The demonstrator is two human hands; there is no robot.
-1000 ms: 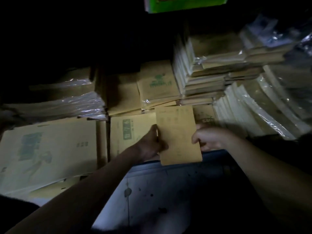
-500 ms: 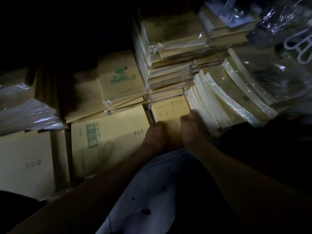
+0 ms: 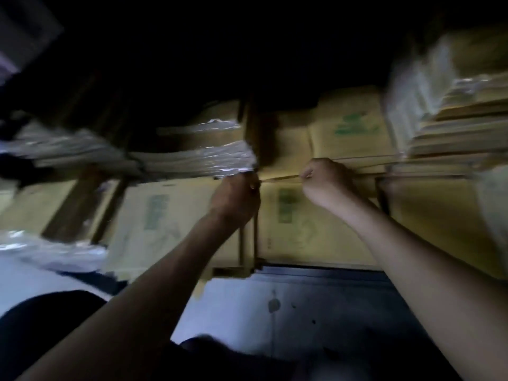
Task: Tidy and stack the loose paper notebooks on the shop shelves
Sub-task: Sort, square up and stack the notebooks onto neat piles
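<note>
The frame is motion-blurred. My left hand (image 3: pixel 236 196) and my right hand (image 3: pixel 327 182) reach side by side to the back of a brown notebook stack (image 3: pixel 310 229) with a green label. Both have curled fingers and pinch a thin brown notebook (image 3: pixel 280 178), seen edge-on between them, just above the stack. Behind it lies another brown notebook pile with green print (image 3: pixel 354 127). What the fingertips touch is hidden by the knuckles.
Plastic-wrapped notebook packs (image 3: pixel 192 158) lie at the left, and a tall wrapped stack (image 3: pixel 439 105) stands at the right. More brown notebooks (image 3: pixel 170 215) lie at the left front. The dark shelf edge (image 3: pixel 316 272) runs below the stacks, above a pale floor (image 3: pixel 302 312).
The small brown notebook went onto the narrow stack at the right. Both hands then moved left to the wider green-labelled stack and took hold of a thin notebook there. The view swung left.
</note>
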